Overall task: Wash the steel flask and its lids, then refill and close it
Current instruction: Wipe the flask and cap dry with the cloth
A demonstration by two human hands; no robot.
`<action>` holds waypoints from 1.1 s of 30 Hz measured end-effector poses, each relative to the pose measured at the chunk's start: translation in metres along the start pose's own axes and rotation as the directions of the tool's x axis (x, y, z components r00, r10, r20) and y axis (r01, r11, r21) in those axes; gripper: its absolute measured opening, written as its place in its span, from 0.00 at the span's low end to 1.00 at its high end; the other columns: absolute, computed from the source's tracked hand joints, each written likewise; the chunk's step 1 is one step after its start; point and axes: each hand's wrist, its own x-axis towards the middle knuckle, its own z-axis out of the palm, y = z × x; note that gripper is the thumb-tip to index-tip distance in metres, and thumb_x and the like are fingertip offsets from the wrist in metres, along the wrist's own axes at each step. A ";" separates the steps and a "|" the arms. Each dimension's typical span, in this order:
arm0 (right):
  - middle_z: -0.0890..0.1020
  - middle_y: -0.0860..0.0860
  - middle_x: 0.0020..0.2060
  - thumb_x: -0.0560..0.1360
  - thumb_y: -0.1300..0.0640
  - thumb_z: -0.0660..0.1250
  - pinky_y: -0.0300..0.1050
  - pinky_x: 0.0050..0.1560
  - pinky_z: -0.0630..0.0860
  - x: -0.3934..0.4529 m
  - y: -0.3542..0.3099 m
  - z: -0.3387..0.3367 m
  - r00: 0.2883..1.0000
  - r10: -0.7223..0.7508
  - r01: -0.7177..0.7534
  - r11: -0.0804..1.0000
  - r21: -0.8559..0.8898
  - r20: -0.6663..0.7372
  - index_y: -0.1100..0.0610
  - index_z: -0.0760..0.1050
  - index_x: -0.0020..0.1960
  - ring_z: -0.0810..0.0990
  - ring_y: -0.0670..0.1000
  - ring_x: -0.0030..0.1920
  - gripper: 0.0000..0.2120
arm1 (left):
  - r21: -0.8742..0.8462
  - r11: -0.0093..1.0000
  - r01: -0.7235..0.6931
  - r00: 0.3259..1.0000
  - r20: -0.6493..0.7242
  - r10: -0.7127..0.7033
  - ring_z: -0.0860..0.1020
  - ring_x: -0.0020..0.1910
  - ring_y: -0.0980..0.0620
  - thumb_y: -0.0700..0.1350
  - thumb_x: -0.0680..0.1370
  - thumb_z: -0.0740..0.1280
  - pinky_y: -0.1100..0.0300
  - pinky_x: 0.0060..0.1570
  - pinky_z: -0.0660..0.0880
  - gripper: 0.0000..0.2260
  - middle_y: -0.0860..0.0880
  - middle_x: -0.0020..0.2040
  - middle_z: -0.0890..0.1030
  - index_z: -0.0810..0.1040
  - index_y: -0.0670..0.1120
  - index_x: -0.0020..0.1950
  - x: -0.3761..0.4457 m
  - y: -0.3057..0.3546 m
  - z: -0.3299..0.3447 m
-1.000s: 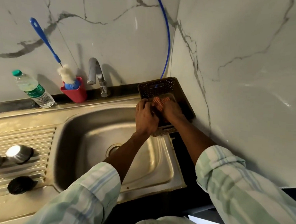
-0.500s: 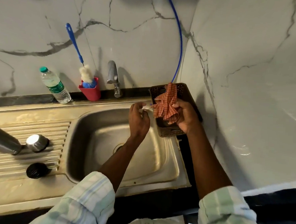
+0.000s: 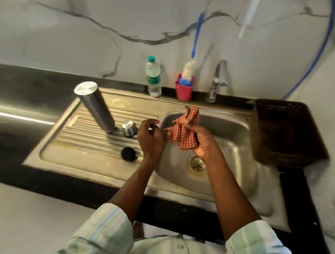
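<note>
Upper centre: 1 green-capped plastic bottle (image 3: pixel 153 78) stands beside a red cup (image 3: pixel 184 91) holding a blue-handled brush (image 3: pixel 192 55). A dark perforated basket (image 3: pixel 288 132) sits at right, a blue hose (image 3: pixel 320 48) above it.

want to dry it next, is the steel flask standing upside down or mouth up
Upside down, as far as shows: the steel flask stands on the drainboard with a closed flat end on top.
</note>
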 end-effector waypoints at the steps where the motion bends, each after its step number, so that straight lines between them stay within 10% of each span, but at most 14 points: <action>1: 0.86 0.55 0.43 0.78 0.64 0.63 0.52 0.47 0.79 0.005 0.006 0.014 1.000 0.003 -0.003 1.000 -0.004 0.024 0.62 0.78 0.54 0.85 0.54 0.44 0.08 | 0.017 0.998 -0.052 0.998 -0.037 0.053 0.79 0.46 0.48 0.35 0.73 0.62 0.52 0.47 0.77 0.09 0.49 0.45 0.80 0.80 0.43 0.47 0.012 -0.006 -0.014; 9: 0.86 0.57 0.42 0.77 0.67 0.61 0.48 0.33 0.81 0.058 0.048 0.118 0.999 0.007 -0.003 0.998 -0.067 0.050 0.65 0.76 0.57 0.86 0.56 0.41 0.11 | 0.093 0.992 -0.085 0.930 -0.351 0.112 0.72 0.53 0.44 0.42 0.69 0.75 0.50 0.53 0.71 0.21 0.41 0.53 0.72 0.70 0.38 0.56 0.099 -0.065 -0.124; 16: 0.83 0.60 0.55 0.69 0.66 0.72 0.60 0.53 0.80 0.095 0.076 0.169 0.978 -0.024 0.028 0.999 0.018 -0.208 0.63 0.75 0.64 0.83 0.61 0.54 0.23 | 0.177 0.974 0.142 0.983 0.090 -0.159 0.62 0.75 0.47 0.60 0.65 0.80 0.48 0.73 0.62 0.49 0.45 0.75 0.64 0.59 0.46 0.78 0.157 -0.107 -0.149; 21: 0.83 0.61 0.56 0.70 0.69 0.70 0.66 0.55 0.78 0.100 0.078 0.176 0.964 -0.054 0.075 0.995 0.070 -0.260 0.61 0.74 0.65 0.82 0.63 0.55 0.24 | 0.149 0.981 0.122 0.929 0.331 -0.166 0.76 0.61 0.51 0.52 0.68 0.81 0.47 0.64 0.75 0.36 0.48 0.64 0.77 0.68 0.48 0.71 0.183 -0.107 -0.149; 28: 0.83 0.57 0.50 0.74 0.67 0.64 0.63 0.53 0.77 0.087 0.047 0.153 0.961 -0.159 0.192 0.972 0.133 -0.228 0.58 0.75 0.59 0.82 0.59 0.50 0.15 | -0.044 0.997 0.070 0.964 0.261 -0.056 0.80 0.49 0.57 0.51 0.69 0.80 0.65 0.46 0.78 0.29 0.52 0.54 0.80 0.72 0.50 0.65 0.193 -0.056 -0.120; 33: 0.83 0.58 0.54 0.74 0.64 0.67 0.57 0.53 0.79 0.067 0.010 0.116 0.914 -0.344 0.377 0.916 0.138 -0.217 0.58 0.75 0.63 0.82 0.59 0.53 0.17 | -0.282 0.863 0.419 0.791 0.580 -0.195 0.83 0.47 0.45 0.60 0.66 0.76 0.50 0.47 0.82 0.31 0.43 0.53 0.83 0.73 0.49 0.65 0.172 0.002 -0.068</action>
